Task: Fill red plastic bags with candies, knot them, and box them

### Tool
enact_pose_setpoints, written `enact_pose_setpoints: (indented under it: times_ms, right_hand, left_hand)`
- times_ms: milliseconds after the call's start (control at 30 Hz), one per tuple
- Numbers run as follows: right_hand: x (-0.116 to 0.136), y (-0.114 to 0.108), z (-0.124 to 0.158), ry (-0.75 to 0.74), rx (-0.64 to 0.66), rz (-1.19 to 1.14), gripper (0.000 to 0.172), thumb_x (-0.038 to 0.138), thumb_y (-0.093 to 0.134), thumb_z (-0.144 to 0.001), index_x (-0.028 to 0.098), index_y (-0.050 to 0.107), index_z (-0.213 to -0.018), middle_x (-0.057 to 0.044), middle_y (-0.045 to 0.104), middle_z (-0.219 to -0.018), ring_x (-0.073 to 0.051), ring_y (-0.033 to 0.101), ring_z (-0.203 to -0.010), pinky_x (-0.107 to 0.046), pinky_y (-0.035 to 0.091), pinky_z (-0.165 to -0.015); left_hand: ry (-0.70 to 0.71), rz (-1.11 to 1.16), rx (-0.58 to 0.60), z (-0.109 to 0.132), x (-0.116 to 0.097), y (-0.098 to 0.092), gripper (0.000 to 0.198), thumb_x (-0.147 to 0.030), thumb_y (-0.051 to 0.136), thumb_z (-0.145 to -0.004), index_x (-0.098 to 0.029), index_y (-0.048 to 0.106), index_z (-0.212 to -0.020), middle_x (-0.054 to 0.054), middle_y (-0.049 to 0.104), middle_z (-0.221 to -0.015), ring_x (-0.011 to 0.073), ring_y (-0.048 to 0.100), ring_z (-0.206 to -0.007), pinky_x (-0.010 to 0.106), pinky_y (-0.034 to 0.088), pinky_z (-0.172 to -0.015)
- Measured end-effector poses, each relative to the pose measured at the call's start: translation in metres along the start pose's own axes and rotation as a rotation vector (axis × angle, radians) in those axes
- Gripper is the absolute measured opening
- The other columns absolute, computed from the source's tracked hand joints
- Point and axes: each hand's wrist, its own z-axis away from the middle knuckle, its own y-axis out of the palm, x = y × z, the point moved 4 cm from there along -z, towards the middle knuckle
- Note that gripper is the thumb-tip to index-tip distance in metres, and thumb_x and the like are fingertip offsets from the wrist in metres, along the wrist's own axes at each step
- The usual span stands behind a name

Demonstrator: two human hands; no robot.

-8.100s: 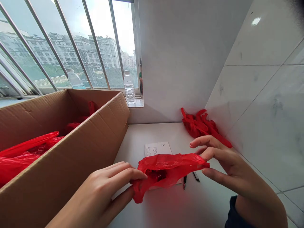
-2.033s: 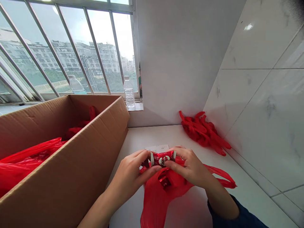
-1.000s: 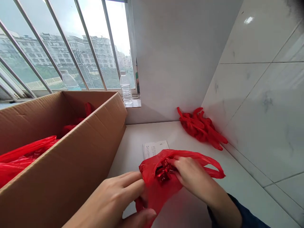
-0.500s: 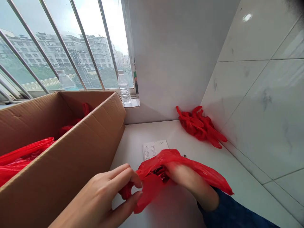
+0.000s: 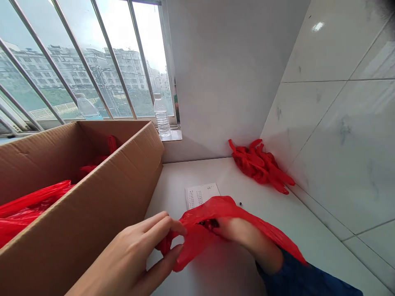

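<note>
A thin red plastic bag (image 5: 212,209) lies spread over the white tabletop in front of me, its mouth facing me. My left hand (image 5: 151,242) is closed on the bag's left edge, with some of the film bunched under the curled fingers. Inside the mouth is my right hand (image 5: 236,230), wrist and forearm showing, its fingers hidden by the red film. Small dark, shiny items (image 5: 210,224) show beside it in the bag; their kind is not clear.
At left stands a large cardboard box (image 5: 123,181) holding red bags (image 5: 33,201). A printed white sheet (image 5: 202,193) lies behind my bag, near a small black bit (image 5: 240,204). More crumpled red bags (image 5: 259,164) rest against the tiled wall. Water bottles (image 5: 162,117) stand by the barred window.
My right hand has shifted slightly within the bag, and less of the dark items shows. The left hand keeps its hold on the edge. The view has tilted a little.
</note>
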Motion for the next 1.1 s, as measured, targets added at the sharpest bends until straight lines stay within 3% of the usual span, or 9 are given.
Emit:
enact_pose_setpoints:
  times_ms: [133, 300, 500, 800, 1100]
  right_hand:
    - [0.021, -0.031, 0.006, -0.014, -0.016, 0.175, 0.021, 0.008, 0.06, -0.074, 0.02, 0.064, -0.089, -0.002, 0.069, -0.087, -0.02, 0.063, -0.08, -0.029, 0.044, -0.068]
    - [0.047, -0.054, 0.012, -0.099, -0.107, 0.194, 0.018, 0.008, 0.061, -0.075, 0.021, 0.059, -0.088, 0.0, 0.062, -0.091, -0.017, 0.055, -0.08, -0.027, 0.041, -0.069]
    - [0.046, -0.059, 0.012, -0.025, -0.107, 0.22, 0.01, 0.014, 0.065, -0.08, 0.02, 0.058, -0.083, 0.001, 0.059, -0.086, -0.014, 0.05, -0.067, -0.027, 0.037, -0.059]
    - [0.053, -0.063, 0.013, -0.044, -0.135, 0.22, 0.012, 0.01, 0.064, -0.082, 0.019, 0.063, -0.091, 0.0, 0.059, -0.088, -0.015, 0.054, -0.07, -0.026, 0.039, -0.061]
    - [0.052, -0.064, 0.015, -0.021, -0.118, 0.127, 0.015, 0.026, 0.071, -0.087, 0.021, 0.057, -0.087, 0.003, 0.062, -0.082, -0.015, 0.054, -0.069, -0.026, 0.036, -0.059]
  left_hand:
    - [-0.043, -0.067, -0.097, -0.004, 0.011, -0.001, 0.016, -0.03, 0.047, -0.098, -0.024, 0.062, -0.102, -0.002, 0.059, -0.078, 0.0096, 0.057, -0.055, 0.017, 0.044, -0.049]
    - [-0.126, -0.151, -0.168, -0.008, 0.023, -0.001, 0.024, -0.036, 0.041, -0.101, -0.025, 0.062, -0.108, 0.001, 0.059, -0.087, 0.0094, 0.056, -0.053, 0.019, 0.045, -0.049]
    - [-0.162, -0.171, -0.171, -0.009, 0.029, 0.001, 0.027, -0.038, 0.041, -0.101, -0.025, 0.061, -0.113, 0.001, 0.058, -0.09, 0.009, 0.057, -0.053, 0.019, 0.045, -0.049]
    - [-0.215, -0.201, -0.123, -0.007, 0.033, 0.003, 0.029, -0.04, 0.037, -0.102, -0.028, 0.059, -0.117, 0.001, 0.057, -0.094, 0.01, 0.058, -0.059, 0.02, 0.045, -0.052]
    - [-0.232, -0.228, -0.086, -0.006, 0.032, 0.004, 0.031, -0.043, 0.037, -0.102, -0.03, 0.058, -0.122, 0.001, 0.057, -0.097, 0.0116, 0.06, -0.064, 0.021, 0.046, -0.054]
